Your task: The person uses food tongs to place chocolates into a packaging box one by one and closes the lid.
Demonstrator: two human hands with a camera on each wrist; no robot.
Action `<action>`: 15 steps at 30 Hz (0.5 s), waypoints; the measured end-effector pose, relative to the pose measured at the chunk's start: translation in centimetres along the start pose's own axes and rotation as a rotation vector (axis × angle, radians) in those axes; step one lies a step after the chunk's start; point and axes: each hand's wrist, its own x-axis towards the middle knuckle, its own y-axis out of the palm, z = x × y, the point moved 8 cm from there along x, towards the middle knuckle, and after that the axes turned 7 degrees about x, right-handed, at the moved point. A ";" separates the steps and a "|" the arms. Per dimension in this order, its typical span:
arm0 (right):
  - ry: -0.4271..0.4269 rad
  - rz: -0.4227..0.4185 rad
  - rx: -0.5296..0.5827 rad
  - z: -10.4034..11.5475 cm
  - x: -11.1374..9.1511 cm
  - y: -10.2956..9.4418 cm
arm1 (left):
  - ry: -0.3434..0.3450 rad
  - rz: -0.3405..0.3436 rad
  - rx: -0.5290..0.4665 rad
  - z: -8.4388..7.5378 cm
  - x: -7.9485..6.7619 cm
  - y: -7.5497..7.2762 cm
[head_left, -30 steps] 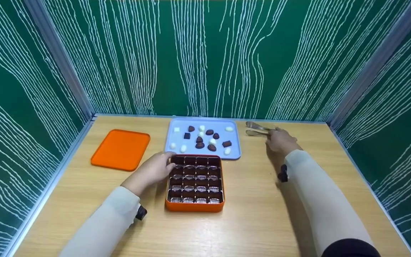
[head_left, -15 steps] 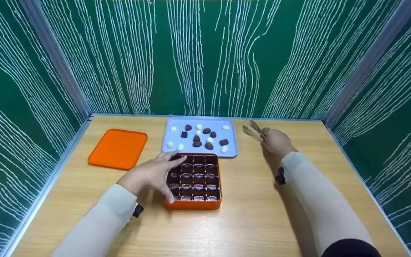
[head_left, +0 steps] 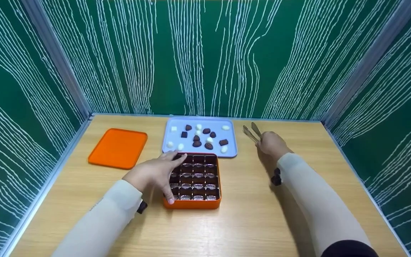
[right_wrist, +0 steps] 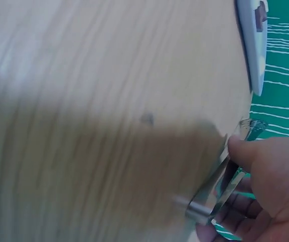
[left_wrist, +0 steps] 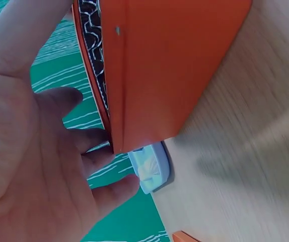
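An orange box (head_left: 192, 204) with a dark, many-compartment insert (head_left: 198, 176) stands at the middle of the table. My left hand (head_left: 155, 174) spans its left side with fingers spread, the thumb at the near left corner and other fingers by the far left corner. In the left wrist view, the fingers (left_wrist: 101, 201) extend along the box rim, some touching it. My right hand (head_left: 272, 144) grips metal tongs (head_left: 251, 134), their two tips apart and pointing away. Their bent end (right_wrist: 200, 210) shows below the thumb in the right wrist view.
A pale blue tray (head_left: 232, 151) with several dark and white chocolates lies behind the box, close to the green back wall (head_left: 227, 71). To the left is a flat orange lid (head_left: 118, 148). Green side panels bound the wooden table (head_left: 248, 221).
The left hand has spread from the far left corner to the near one. The right hand has lifted and turned the tongs; their tips now point away rather than left.
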 end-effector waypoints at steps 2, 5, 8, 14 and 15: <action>0.026 0.034 0.013 0.0 -0.3 -0.1 | 0.000 0.000 -0.004 0.0 0.0 0.2; 0.034 0.055 0.008 0.2 -0.7 -0.7 | 0.004 -0.003 0.000 0.0 0.1 0.4; -0.036 -0.003 -0.057 1.5 -1.7 -2.1 | 0.003 -0.008 0.002 0.1 0.2 0.5; -0.291 -0.173 -0.387 6.6 -4.2 -5.0 | -0.019 0.002 -0.011 0.1 0.1 0.3; -0.326 -0.187 -0.431 7.6 -4.6 -5.3 | -0.020 0.003 -0.008 0.1 0.0 0.3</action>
